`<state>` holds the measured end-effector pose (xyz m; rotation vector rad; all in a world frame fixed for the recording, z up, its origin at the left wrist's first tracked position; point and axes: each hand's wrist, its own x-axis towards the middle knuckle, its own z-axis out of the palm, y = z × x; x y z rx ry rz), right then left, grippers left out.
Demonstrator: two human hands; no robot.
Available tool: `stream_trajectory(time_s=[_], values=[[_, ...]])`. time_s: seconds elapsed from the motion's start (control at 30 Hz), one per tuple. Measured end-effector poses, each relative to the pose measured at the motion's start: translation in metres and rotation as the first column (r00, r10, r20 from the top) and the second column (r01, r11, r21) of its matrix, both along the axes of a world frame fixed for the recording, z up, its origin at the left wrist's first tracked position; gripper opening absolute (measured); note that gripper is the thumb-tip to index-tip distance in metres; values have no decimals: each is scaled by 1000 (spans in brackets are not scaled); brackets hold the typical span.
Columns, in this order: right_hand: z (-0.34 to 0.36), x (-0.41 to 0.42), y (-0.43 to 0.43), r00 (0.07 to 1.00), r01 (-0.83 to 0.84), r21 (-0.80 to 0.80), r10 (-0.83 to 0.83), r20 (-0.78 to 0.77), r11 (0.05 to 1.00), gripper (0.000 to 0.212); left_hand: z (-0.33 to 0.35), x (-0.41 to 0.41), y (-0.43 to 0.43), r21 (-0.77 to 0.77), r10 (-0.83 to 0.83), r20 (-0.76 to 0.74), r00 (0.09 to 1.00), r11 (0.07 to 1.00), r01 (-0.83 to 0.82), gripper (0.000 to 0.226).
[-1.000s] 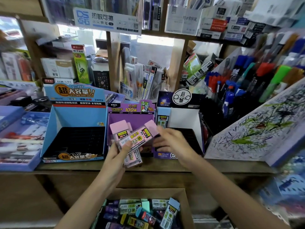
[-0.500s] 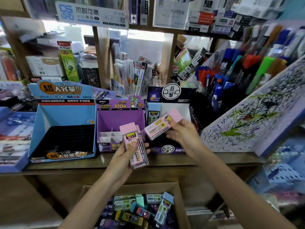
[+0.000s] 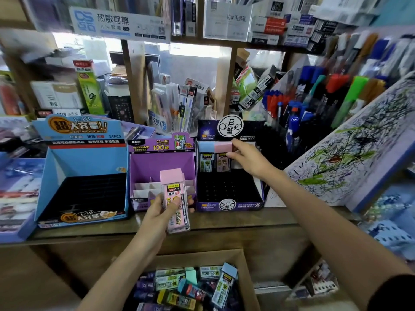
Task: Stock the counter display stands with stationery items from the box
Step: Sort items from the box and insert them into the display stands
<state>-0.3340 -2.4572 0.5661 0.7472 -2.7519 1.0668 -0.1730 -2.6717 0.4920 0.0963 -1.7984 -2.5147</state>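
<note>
- The right hand (image 3: 249, 161) has its fingers pinched on the cap of a pink-capped case (image 3: 223, 153). It holds the case upright in the back row of the dark stand (image 3: 229, 205), just right of the purple stand (image 3: 161, 164).
- That case touches a blue-capped case (image 3: 206, 158) already standing in the same row, on the side nearer the purple stand.
- The left hand (image 3: 157, 213), in front of the purple stand, grips more pink cases (image 3: 174, 189) with the thumb across the labels. There seem to be at least two, but I cannot tell the exact count.
- Done so far, as I judge it: one blue-capped case is placed and one pink case is being seated. The dark stand's other slots show bare.
- The purple stand shows only white dividers. The blue stand (image 3: 74, 162) to its left looks unfilled.
- The box (image 3: 202, 258), in front of the purple stand and below the counter (image 3: 247, 217), holds many mixed cases, so most of the stocking looks left to do.
</note>
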Motion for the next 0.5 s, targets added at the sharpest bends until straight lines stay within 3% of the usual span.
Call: stream_trajectory(time_s=[0.2,0.27,0.5], values=[[-13,-15,-3,951,209,-236,-141,274,949,18,-2,-1,1,-6,-15,-6,1000,1000,15,23],[-16,-18,-8,937,271,-227,-203,283,935,7,-2,-2,3,1,-23,-8,1000,1000,23,28],[-21,-11,-13,926,322,-235,-253,281,917,18,-10,0,9,18,-46,-15,999,999,46,40]])
